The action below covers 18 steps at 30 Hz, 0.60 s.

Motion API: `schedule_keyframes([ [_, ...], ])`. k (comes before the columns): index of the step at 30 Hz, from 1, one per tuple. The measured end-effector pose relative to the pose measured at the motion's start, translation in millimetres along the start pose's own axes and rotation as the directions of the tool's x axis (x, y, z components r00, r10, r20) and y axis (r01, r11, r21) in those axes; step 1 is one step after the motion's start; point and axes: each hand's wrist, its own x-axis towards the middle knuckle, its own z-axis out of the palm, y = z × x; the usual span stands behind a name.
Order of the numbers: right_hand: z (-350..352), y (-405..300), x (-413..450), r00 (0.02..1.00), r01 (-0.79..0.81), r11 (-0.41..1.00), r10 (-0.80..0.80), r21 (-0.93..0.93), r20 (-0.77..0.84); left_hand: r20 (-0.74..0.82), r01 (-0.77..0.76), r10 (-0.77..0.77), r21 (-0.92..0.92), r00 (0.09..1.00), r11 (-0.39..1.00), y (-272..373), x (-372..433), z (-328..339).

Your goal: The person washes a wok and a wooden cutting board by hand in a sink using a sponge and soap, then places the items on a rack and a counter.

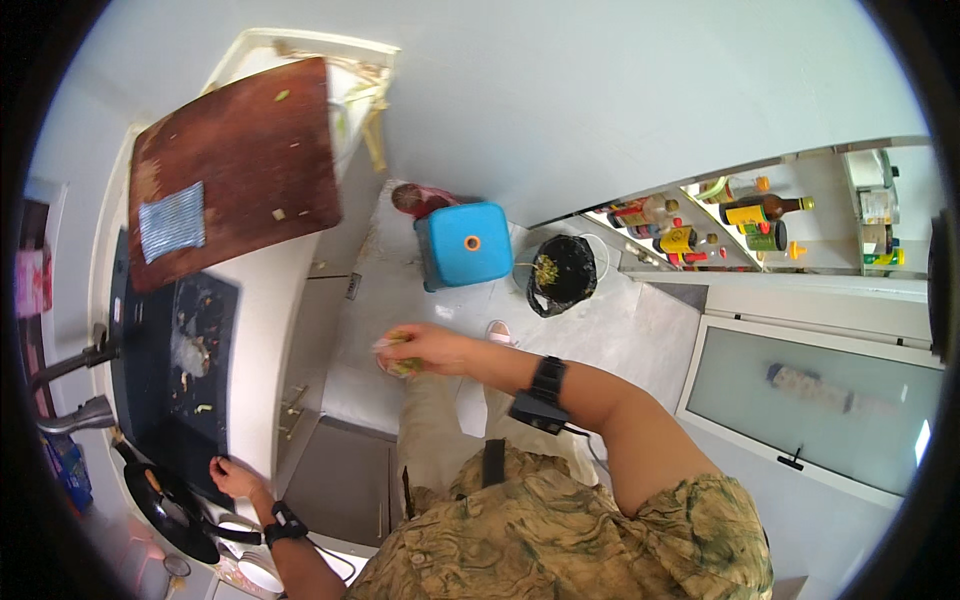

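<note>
My right hand [435, 349] is closed around a bunch of yellow-green vegetable scraps [407, 365], held above the floor in front of my legs. The bunch is blurred, so its kind is unclear. My left hand [235, 478] is at the near corner of the dark sink [161, 420], fingers curled. Whether something small is between them cannot be told. Bits of food waste [193, 356] lie in the sink. Ahead of my right hand stands a bin lined with a black bag [577, 279], with greenish stalks [547, 271] inside its rim.
A wooden cutting board [247, 150] bearing a striped cloth [173, 222] lies across the counter past the sink. A frying pan [169, 517] sits beside the faucet [75, 416]. A blue-lidded container [472, 244] stands by the bin. Bottles [765, 208] fill the right-hand shelf.
</note>
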Motion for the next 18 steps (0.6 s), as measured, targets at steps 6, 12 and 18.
schedule_keyframes([
  [6,-178.8,26.9,-140.7,0.808,0.088,0.99,-0.136,-0.111,-0.574,-0.052,-0.042,0.038,-0.085,0.998,0.995,42.5,-15.8,-2.9],
  [12,-377.7,75.1,-172.4,0.517,0.301,0.941,-0.295,-0.152,-0.803,-0.018,-0.421,0.427,-0.215,0.904,0.881,97.4,-58.7,3.1],
  [18,-428.4,48.3,-191.5,0.365,0.117,0.993,-0.046,-0.003,-0.93,0.047,-0.599,0.604,-0.081,0.796,0.796,143.1,-98.8,-18.4],
])
